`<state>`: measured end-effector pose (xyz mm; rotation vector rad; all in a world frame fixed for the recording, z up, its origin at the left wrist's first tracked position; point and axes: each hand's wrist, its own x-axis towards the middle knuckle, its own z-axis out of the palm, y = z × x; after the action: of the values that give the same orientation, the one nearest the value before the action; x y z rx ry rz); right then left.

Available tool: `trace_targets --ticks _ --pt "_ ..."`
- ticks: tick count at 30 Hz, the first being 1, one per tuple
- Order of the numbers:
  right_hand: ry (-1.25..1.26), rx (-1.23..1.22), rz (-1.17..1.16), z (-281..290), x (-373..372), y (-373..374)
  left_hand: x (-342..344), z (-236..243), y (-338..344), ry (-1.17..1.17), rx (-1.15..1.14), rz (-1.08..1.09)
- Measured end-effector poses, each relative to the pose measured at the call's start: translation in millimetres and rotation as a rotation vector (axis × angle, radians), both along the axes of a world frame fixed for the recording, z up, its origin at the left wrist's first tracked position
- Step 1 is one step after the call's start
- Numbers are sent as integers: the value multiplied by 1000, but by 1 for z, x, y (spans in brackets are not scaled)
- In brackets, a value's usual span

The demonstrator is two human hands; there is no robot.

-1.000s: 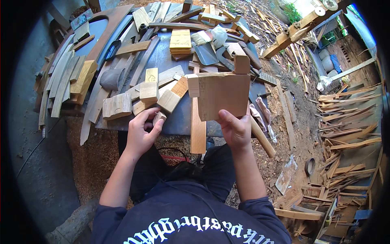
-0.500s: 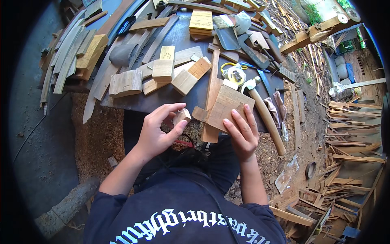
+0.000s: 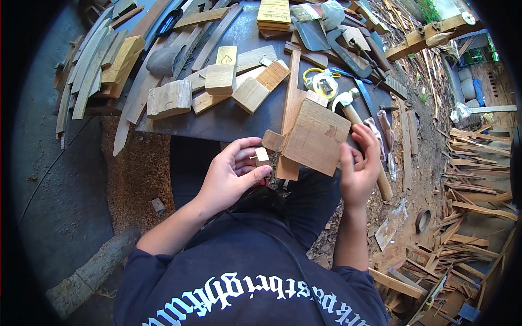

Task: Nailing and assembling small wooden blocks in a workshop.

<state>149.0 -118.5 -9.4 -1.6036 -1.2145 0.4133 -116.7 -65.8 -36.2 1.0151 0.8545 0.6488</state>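
My left hand [image 3: 231, 173] is closed on a small wooden block [image 3: 262, 158], with a thin nail [image 3: 253, 157] showing at the block's side. To its right a square wooden board [image 3: 317, 138] lies tilted over a long wooden strip [image 3: 287, 168] at the table's front edge. A short wood piece [image 3: 273, 140] sticks out at the board's left. Beside the board's right edge is my right hand [image 3: 360, 165], thumb and fingers apart and partly curled, holding nothing. A claw hammer [image 3: 353, 117] lies just behind that hand, its handle partly covered by it.
Wooden blocks [image 3: 169, 99] and a yellow-and-clear tape roll [image 3: 321, 83] lie on the dark table [image 3: 179, 128]. Farther back are a stack of yellowish wood pieces [image 3: 273, 13], a brush [image 3: 303, 13] and a dark C-shaped clamp [image 3: 348, 54]. Scrap wood [image 3: 478, 201] covers the ground at right.
My right hand has slid off the board's face to beside its right edge. My left hand has moved slightly right and turned the small block, bringing the nail into view.
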Motion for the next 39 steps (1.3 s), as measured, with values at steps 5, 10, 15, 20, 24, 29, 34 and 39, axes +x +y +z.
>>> trace_targets --ticks 5,10,15,20,24,29,34,39 --pt "555 -272 134 -4 2 4 4 -15 -3 -144 -79 8" --pt "768 -189 160 -9 3 4 10 -5 -2 -173 -103 8" --pt "991 -100 236 8 -21 1 4 17 5 -224 -6 56" --pt "1008 11 308 14 -39 0 -3 37 7 -330 20 112" --pt "932 62 375 7 -55 -4 3 52 8 -372 264 208" --pt "780 -41 343 15 -70 -2 6 79 34 -234 544 196" --pt "504 -267 330 21 -59 -3 6 99 52 -160 687 -33" --pt "11 -358 382 48 -47 -27 18 133 65 149 923 -140"
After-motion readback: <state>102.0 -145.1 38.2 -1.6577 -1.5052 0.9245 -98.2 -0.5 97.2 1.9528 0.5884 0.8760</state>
